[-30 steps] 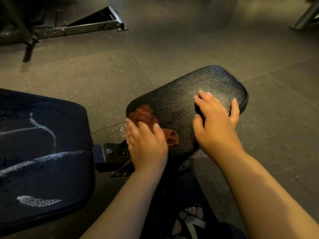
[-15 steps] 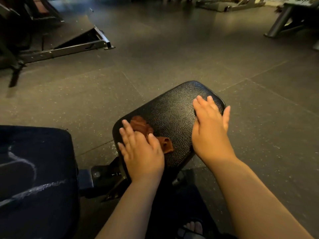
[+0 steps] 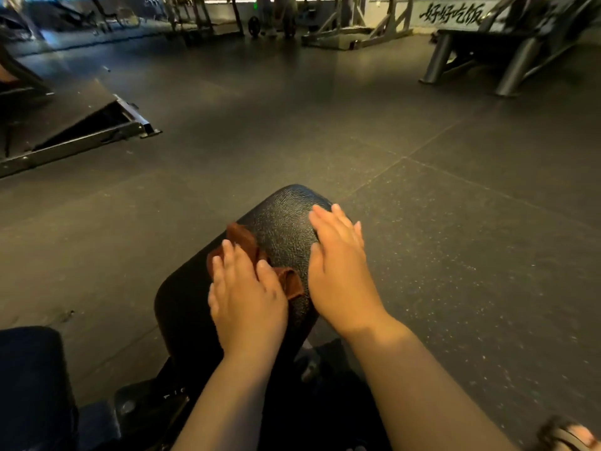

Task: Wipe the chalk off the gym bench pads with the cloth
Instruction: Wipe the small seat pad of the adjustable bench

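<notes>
A small black textured seat pad [image 3: 283,219] lies in front of me, low in the middle of the view. A brown cloth [image 3: 242,237] rests on it, and my left hand [image 3: 245,296] presses flat on the cloth with fingers spread over it. To the right, my right hand [image 3: 340,262] lies flat on the pad's right side, fingers together, holding nothing. The corner of the larger dark back pad [image 3: 29,379] shows at the bottom left; no chalk marks are visible on that part.
Dark rubber floor tiles [image 3: 455,255] surround the bench. A metal machine base [image 3: 81,138] lies on the floor at the left. Grey bench legs [image 3: 507,70] stand at the far right, with more gym frames along the back wall. A sandalled foot [image 3: 572,434] shows at the bottom right.
The view has tilted up, so the chalk-marked back pad has slid mostly out of sight. My left hand stays pressed on the cloth, and my right hand stays flat on the pad.
</notes>
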### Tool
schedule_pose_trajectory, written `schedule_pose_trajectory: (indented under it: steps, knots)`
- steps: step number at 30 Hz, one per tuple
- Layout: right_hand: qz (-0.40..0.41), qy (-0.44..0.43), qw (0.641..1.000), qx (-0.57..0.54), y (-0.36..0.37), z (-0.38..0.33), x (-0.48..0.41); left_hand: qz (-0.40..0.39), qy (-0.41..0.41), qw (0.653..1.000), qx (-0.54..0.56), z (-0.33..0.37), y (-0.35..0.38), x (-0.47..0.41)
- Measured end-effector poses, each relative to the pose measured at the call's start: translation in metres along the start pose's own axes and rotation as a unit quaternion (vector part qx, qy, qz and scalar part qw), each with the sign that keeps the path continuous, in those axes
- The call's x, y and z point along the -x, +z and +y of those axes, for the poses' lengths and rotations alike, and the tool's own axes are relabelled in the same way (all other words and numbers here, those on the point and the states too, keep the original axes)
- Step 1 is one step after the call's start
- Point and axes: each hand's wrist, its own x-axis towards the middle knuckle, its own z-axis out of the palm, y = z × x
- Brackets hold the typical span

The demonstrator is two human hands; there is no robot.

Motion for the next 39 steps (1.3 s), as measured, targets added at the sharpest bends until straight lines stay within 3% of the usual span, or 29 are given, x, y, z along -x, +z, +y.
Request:
schedule_pose_trajectory:
  steps: [4,6,8,11,14,19,21,27,31,33,35,39]
  knots:
    - [-0.011,0.021,0.999,-0.036,-0.008,0.003,-0.002,-0.038,0.104,0.994,-0.026,0.023,0.006,0.024]
    - [-0.024,0.024,0.998,-0.044,-0.010,0.005,-0.003,-0.018,0.178,0.981,-0.071,0.016,0.003,0.032]
    - [-0.035,0.018,0.998,-0.042,-0.010,0.005,-0.003,0.002,0.195,0.976,-0.095,0.008,-0.001,0.020]
    - [-0.030,0.009,0.999,-0.035,-0.007,0.004,-0.002,0.023,0.130,0.988,-0.080,0.007,-0.002,-0.016]
    - [-0.026,0.020,0.998,-0.045,-0.006,0.002,-0.001,-0.016,0.051,0.998,-0.024,0.030,0.004,-0.030]
    - [-0.037,0.050,0.995,-0.079,-0.013,-0.006,-0.003,-0.065,0.198,0.978,0.033,0.026,0.006,0.000]
    - [-0.037,0.049,0.996,-0.070,-0.014,-0.008,-0.003,-0.076,0.209,0.975,0.016,0.010,0.003,-0.004]
    - [0.013,0.062,0.994,-0.087,-0.007,-0.004,-0.005,-0.024,0.056,0.998,-0.003,0.032,0.012,-0.039]
    - [-0.001,0.073,0.991,-0.110,-0.012,-0.004,-0.005,-0.063,0.214,0.973,0.053,0.036,0.009,-0.011]
    - [-0.002,0.078,0.991,-0.112,-0.012,-0.002,-0.005,-0.080,0.256,0.962,0.047,0.020,0.001,-0.007]
    - [0.010,0.079,0.992,-0.102,-0.009,0.000,-0.006,-0.064,0.218,0.974,0.022,0.011,0.001,-0.020]
    - [0.029,0.085,0.990,-0.108,-0.005,0.002,-0.009,-0.018,-0.007,1.000,0.015,0.038,0.010,-0.061]
